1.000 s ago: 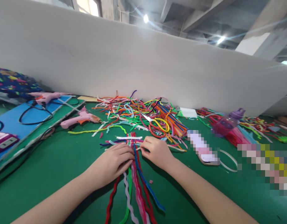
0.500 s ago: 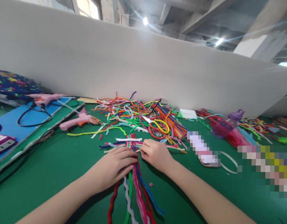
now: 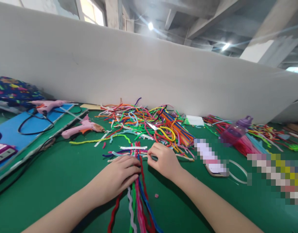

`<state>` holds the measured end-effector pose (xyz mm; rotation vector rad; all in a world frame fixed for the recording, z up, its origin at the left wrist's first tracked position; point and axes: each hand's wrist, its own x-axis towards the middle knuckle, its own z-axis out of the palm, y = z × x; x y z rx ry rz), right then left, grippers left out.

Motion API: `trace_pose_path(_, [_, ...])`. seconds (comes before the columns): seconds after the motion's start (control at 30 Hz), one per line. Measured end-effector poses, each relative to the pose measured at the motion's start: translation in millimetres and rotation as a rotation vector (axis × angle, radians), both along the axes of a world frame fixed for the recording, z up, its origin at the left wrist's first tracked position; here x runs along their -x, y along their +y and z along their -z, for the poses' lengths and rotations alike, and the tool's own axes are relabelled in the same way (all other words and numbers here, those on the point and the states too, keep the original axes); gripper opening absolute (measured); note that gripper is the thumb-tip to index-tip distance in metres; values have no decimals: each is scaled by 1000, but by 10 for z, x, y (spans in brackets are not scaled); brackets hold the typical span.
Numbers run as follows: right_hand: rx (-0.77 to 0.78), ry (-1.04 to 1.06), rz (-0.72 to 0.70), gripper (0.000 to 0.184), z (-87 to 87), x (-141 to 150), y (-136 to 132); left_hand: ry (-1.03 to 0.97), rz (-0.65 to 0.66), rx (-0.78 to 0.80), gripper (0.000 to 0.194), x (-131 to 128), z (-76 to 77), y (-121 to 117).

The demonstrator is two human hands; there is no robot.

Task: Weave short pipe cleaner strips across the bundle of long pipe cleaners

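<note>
Pipe cleaners in red, lilac, green, pink and blue run lengthwise toward me. Toward their far end, crosswise ones weave through them, including a white strip and a dark blue one. My left hand lies flat over the weave, its fingers hiding part of the strands. Just right of the weave, my right hand is closed in a pinch on a cream pipe cleaner, partly hidden by the fingers.
Behind the weave lies a heap of loose pipe cleaners with yellow-handled scissors on it. Pink glue guns with black cords are at left. A phone and a purple bottle are at right.
My right hand has shifted slightly right, with its thumb and finger forming a rounder gap. The lengthwise red and blue strands lie differently. My left hand stays on the weave.
</note>
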<state>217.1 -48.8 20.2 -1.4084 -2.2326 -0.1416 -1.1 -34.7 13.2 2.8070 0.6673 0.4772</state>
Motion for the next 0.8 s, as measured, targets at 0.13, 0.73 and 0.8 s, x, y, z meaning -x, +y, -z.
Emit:
trace_pose_path(0.13, [29,-44,-42,8,-20,-28,19,13,-3,6,28,-3,2,2])
trace_pose_path(0.73, [178,-155,-12,12,51,94,-26,8,-17,-75,32,-8,14,-4])
trace_pose_path(0.8, [204,-121,17,12,55,117,-36,-1,-17,-85,32,-8,13,-3])
